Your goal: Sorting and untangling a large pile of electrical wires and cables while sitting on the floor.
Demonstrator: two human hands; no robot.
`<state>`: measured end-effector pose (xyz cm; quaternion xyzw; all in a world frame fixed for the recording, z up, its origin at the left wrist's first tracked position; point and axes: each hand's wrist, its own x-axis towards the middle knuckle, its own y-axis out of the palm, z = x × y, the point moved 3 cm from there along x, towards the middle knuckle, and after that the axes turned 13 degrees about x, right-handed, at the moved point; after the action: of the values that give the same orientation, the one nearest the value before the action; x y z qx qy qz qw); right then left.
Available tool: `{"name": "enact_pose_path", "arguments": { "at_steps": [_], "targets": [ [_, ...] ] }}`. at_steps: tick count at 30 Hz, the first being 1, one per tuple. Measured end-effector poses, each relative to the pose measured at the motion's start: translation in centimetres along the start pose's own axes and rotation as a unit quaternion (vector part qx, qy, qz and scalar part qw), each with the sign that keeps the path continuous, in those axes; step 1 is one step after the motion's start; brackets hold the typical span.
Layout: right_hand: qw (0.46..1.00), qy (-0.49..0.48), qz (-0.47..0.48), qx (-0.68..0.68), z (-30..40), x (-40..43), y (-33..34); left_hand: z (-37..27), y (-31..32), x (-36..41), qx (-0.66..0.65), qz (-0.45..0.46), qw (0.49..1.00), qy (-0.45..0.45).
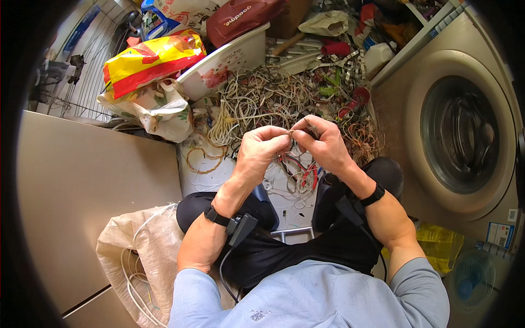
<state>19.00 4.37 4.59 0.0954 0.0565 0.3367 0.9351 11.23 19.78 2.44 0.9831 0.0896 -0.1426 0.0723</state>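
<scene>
My left hand (pixel 264 145) and my right hand (pixel 322 141) meet fingertip to fingertip above the floor. A thin wire (pixel 291 132) is pinched between the fingers of both hands; its far ends are hard to make out. Dark strands show by my right fingers. Beyond and beneath the hands spreads a large tangled heap of wires (pixel 262 96), mostly white and grey, with orange ones at the right. Red-handled pliers (pixel 314 176) lie on the floor among thin white wire scraps, just below the hands. A coiled yellow-orange wire (pixel 205 170) rests on the floor to the left.
A woven sack (pixel 143 229) with white cable in it stands at lower left. A front-loading washing machine (pixel 459 131) borders the right side. Bags lie on and beside a white plastic bin (pixel 229 61) at upper left. A red plastic cup-like piece (pixel 361 96) sits on the heap.
</scene>
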Motion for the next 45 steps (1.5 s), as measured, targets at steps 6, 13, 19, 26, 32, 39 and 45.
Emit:
{"name": "enact_pose_path", "arguments": {
  "at_steps": [6, 13, 19, 26, 32, 39, 45],
  "targets": [
    [1.000, 0.009, 0.003, -0.010, -0.3, -0.1, 0.2, 0.4, -0.2, 0.1, -0.016, 0.005, 1.000, -0.016],
    [1.000, 0.000, -0.006, -0.028, -1.1, 0.0, 0.0, 1.2, -0.3, -0.1, -0.038, 0.003, 0.999, -0.023],
    [0.996, -0.015, -0.010, -0.086, -0.7, 0.3, 0.2, 1.3, -1.1, 0.4, -0.115, -0.008, 0.992, -0.048],
    [0.999, -0.002, -0.008, -0.032, -0.9, 0.4, 0.4, 2.0, -1.6, 0.9, -0.236, 0.003, 0.971, -0.036],
    [0.994, -0.049, -0.023, -0.092, -1.4, 0.5, -1.2, 0.8, -3.0, 1.1, -0.262, -0.032, 0.964, -0.007],
    [0.997, 0.011, -0.072, -0.036, -1.0, 0.8, -3.9, -0.1, -7.8, 1.3, -0.325, -0.002, 0.943, 0.067],
    [0.988, -0.021, -0.149, -0.034, 1.0, 0.2, -7.4, -0.7, -9.2, 0.5, -0.212, -0.105, 0.971, 0.039]
  ]
}}
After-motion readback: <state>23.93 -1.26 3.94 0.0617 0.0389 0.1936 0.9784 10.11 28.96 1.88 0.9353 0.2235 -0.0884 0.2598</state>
